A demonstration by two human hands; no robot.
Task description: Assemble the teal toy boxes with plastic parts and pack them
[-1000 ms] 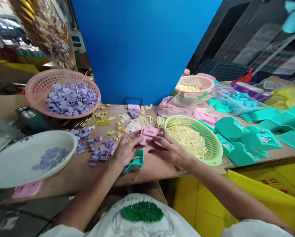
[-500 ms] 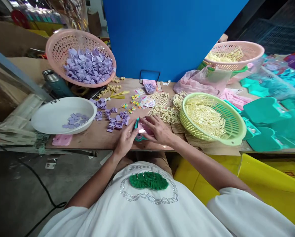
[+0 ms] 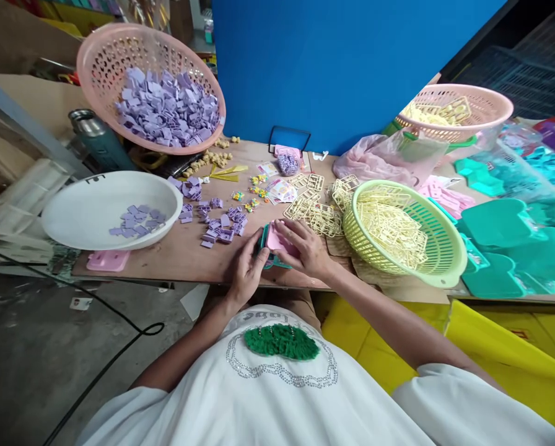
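Head view: near the front edge of the brown wooden table [image 3: 184, 257], the left hand [image 3: 247, 272] and right hand [image 3: 305, 248] both grip a flat pink plastic panel [image 3: 277, 238] seated on a teal plastic casing [image 3: 264, 238], between loose purple plastic pieces [image 3: 219, 226] and a green plastic basket [image 3: 445, 260].

bowl [image 3: 73, 214] left, basket [image 3: 445, 260] right, toy [image 3: 277, 244] between
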